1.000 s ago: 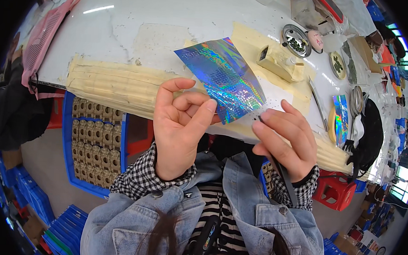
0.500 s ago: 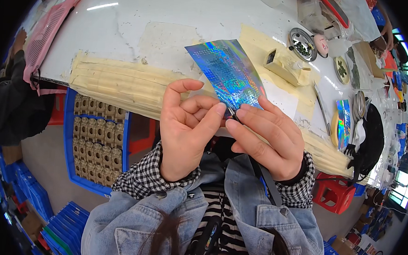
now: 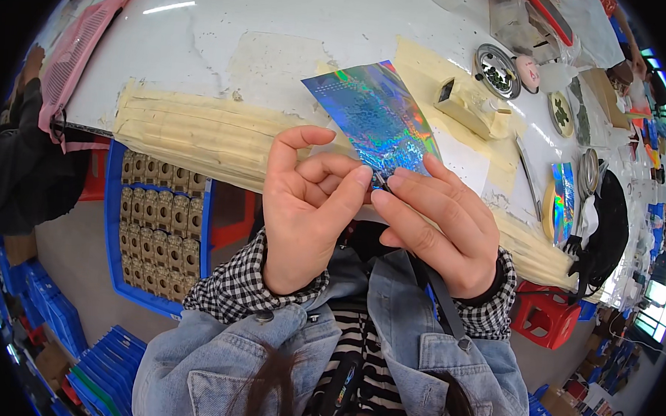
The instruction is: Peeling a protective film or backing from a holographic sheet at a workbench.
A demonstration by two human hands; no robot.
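The shiny holographic sheet (image 3: 379,116) slants over the table toward twelve o'clock from my fingertips, its near corner pinched by my left hand (image 3: 311,199), while my right hand (image 3: 445,225) grips a slim dark tool (image 3: 448,308) whose tip meets that corner. Beige tape (image 3: 194,125) pads the near edge of my white table (image 3: 206,51); a cream box (image 3: 470,113) sits at two o'clock. Below table level, a blue crate (image 3: 115,204) of patterned casings (image 3: 163,207) lies at eight, a red stool (image 3: 545,318) at four.
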